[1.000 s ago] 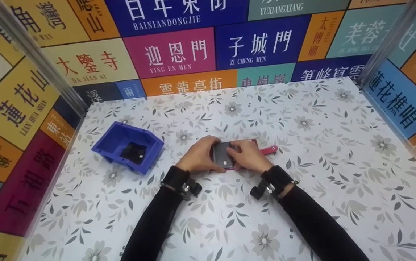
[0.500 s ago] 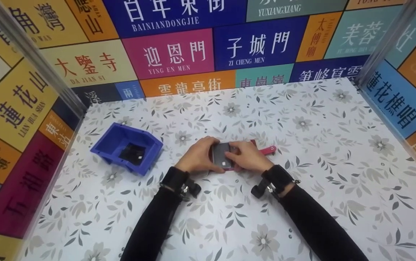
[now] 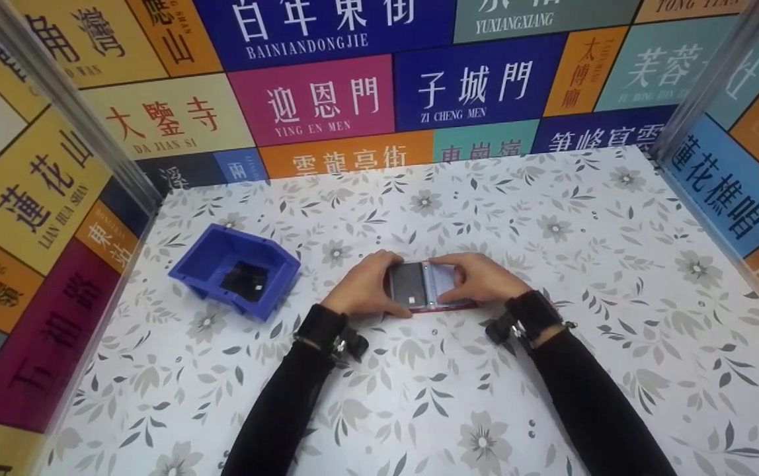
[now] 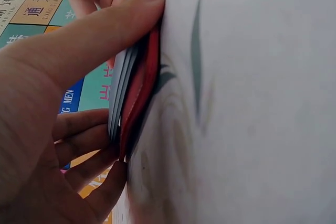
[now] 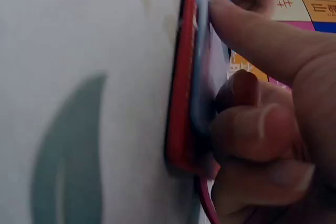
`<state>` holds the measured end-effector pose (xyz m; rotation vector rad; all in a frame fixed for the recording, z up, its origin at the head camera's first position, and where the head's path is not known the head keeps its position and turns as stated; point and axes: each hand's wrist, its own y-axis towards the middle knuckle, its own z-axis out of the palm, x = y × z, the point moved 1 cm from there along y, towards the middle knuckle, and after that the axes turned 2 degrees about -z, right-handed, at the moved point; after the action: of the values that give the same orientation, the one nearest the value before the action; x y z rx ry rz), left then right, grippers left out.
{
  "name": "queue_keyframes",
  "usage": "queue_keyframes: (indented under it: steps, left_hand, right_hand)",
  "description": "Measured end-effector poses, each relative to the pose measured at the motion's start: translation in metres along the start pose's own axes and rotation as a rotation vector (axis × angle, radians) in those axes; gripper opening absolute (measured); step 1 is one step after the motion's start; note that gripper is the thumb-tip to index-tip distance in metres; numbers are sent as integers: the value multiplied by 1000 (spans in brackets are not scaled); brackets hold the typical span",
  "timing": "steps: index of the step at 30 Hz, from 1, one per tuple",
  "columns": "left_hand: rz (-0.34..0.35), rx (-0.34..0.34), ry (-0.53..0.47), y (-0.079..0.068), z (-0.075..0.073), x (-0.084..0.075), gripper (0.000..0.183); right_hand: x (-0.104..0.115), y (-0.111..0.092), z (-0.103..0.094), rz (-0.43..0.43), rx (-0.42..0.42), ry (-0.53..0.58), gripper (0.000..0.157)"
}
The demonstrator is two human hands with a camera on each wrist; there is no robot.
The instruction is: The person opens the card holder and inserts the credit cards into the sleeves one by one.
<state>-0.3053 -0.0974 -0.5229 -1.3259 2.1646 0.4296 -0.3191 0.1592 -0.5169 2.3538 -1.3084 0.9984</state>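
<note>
Two half-curled hands (image 3: 365, 285) (image 3: 493, 281) grip an open red card holder (image 3: 427, 288); one at each end.

- Your table (image 3: 419, 377) is white, printed with grey flowers and leaves.
- To your left stands a blue bin (image 3: 198, 246), turned at an angle.
- Right of it, well apart, you have a red wallet (image 3: 444, 281) lying open.

A booth-like work corner: coloured walls (image 3: 310, 99) with Chinese lettering enclose the flower-patterned table (image 3: 412, 410) at the back and both sides, with posts (image 3: 98, 132) at the far corners; the wider setting is unclear.
</note>
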Motion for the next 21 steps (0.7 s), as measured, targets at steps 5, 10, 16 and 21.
queue_keyframes:
  steps: [5,10,16,21]
  left_hand:
    - [-11,5,-15,-1,-1,0,99]
    - [-28,16,-20,-1,-1,0,99]
    - [-56,46,-14,-4,-7,-3,109]
    - [-120,-100,29,-16,-60,-3,72]
  right_hand:
    - [-20,-6,-19,33,37,-13,87]
    - [-32,-9,-28,70,39,5,88]
    - [-35,-10,-28,86,49,46,90]
    - [-37,-12,-26,127,59,92,91]
